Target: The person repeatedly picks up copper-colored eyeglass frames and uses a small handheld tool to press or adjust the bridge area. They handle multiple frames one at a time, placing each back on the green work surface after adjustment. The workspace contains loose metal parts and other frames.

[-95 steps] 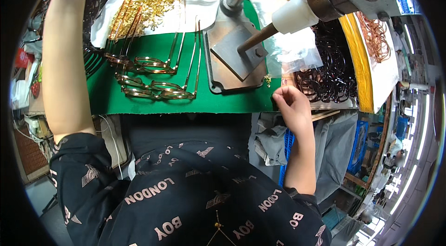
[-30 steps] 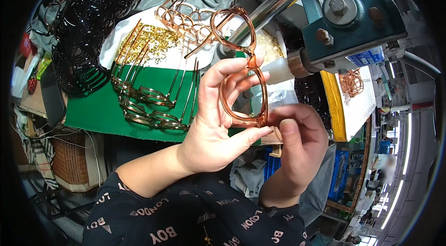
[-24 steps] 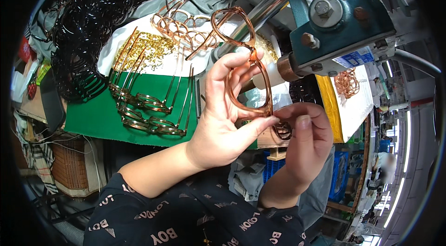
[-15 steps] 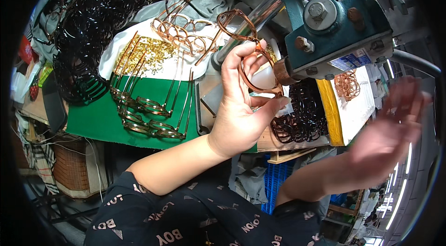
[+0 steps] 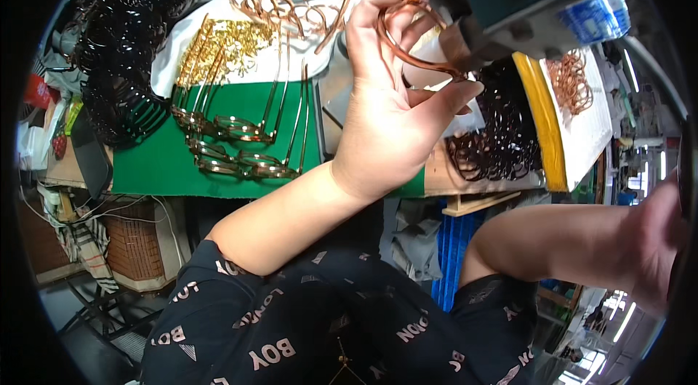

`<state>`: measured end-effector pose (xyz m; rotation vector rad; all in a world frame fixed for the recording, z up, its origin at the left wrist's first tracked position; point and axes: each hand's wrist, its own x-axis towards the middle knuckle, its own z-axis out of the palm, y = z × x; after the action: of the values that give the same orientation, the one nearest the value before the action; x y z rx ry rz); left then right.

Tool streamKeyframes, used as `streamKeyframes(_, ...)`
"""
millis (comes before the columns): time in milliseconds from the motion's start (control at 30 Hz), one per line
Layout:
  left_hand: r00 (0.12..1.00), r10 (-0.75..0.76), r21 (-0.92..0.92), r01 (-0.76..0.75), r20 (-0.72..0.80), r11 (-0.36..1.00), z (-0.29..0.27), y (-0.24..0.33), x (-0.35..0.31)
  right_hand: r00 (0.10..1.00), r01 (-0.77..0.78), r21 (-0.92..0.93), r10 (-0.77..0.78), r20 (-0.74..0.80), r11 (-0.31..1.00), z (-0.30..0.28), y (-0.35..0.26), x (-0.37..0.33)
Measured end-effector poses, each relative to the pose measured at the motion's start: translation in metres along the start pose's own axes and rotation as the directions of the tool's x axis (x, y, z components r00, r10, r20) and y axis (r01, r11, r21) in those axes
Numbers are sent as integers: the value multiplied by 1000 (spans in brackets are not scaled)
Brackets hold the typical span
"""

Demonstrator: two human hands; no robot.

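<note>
My left hand [image 5: 382, 119] pinches a translucent brown eyeglass frame [image 5: 408, 56] between thumb and fingers. One rim of it is against or very near the metal tip of a dark green machine [image 5: 523, 0]; whether they touch I cannot tell. The frame's other rim reaches up past my fingertips. Out at the far right edge is my right hand [image 5: 658, 247], smeared by motion and partly cut off, its fingers hidden. Left of my left hand, several glasses with long temples [image 5: 247, 167] lie on a green cloth [image 5: 145, 167].
A heap of gold-coloured small parts [image 5: 240, 47] sits on white sheeting, with brown frames [image 5: 291, 7] behind. Glossy black frames [image 5: 116, 58] pile up at far left. Dark frames [image 5: 502, 127] lie below the machine, beside a yellow strip [image 5: 539, 123] and light-brown frames [image 5: 571, 79].
The machine and bench sit higher in the picture now. My right hand has swung outward and down to the right edge. My left hand still grips the eyeglass frame at the machine.
</note>
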<state>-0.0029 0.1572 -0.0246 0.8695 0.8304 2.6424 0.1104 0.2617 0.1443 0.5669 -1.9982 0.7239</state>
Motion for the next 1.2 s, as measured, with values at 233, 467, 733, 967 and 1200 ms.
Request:
streamKeyframes(233, 997, -79, -17, 79, -24, 997, -36, 83, -38, 128, -984, -99, 970, 208, 151, 67, 27, -188)
streamKeyframes(467, 956, -190, -298, 252, 224, 921, -54, 102, -46, 107, -889, -434, 988, 114, 146, 90, 43, -221)
streamKeyframes(733, 683, -177, -421, 611, 709, 670, -47, 84, -57, 289, -756, -577, 948, 130, 309, 101, 39, -216)
streamKeyframes(967, 459, -754, 435, 623, 469, 650, -38, 94, -70, 435, -603, -635, 866, 247, 484, 111, 44, -223)
streamKeyframes(1200, 517, -829, 527, 654, 212, 543, -35, 67, -89, 266, -955, 161, 960, 93, 249, 109, -28, -130)
